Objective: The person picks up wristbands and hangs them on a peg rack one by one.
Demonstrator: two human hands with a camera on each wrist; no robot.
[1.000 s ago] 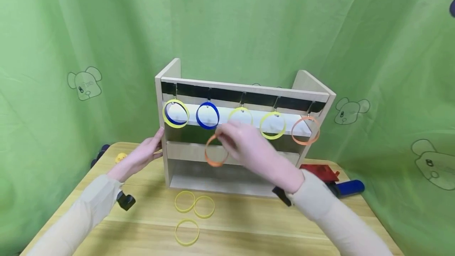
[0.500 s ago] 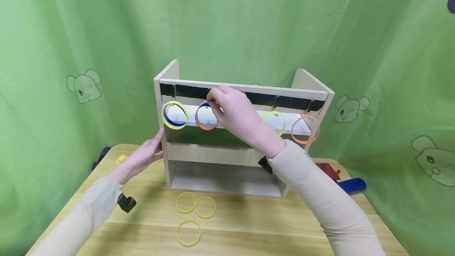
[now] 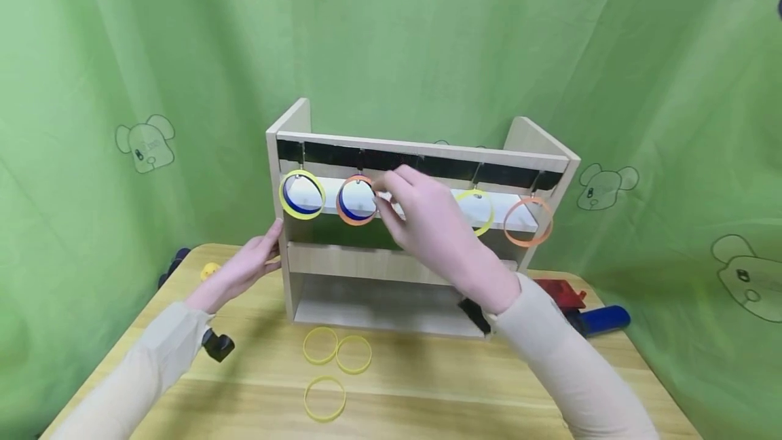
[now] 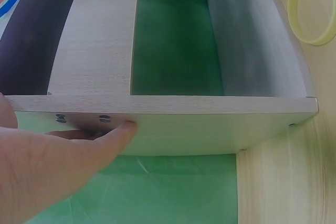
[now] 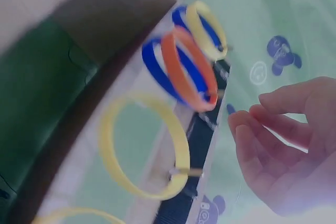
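A wooden rack carries a row of hooks along a black strip, with coloured wristbands hanging from them. An orange wristband hangs beside a blue wristband on the second hook from the left. Close to its right edge in the head view is my right hand; the right wrist view shows thumb and fingers parted, holding nothing. My left hand rests against the rack's left side panel, fingers fairly straight. The right hand hides the third hook's yellow wristband in the head view.
Several yellow wristbands lie on the wooden table before the rack. A yellow and a blue band share the leftmost hook; another orange band hangs rightmost. Red and blue items lie at right, a yellow toy at left.
My right hand has carried the orange wristband up to the second hook, let it go there beside the blue one, and drawn slightly right. The left hand stays at the side panel.
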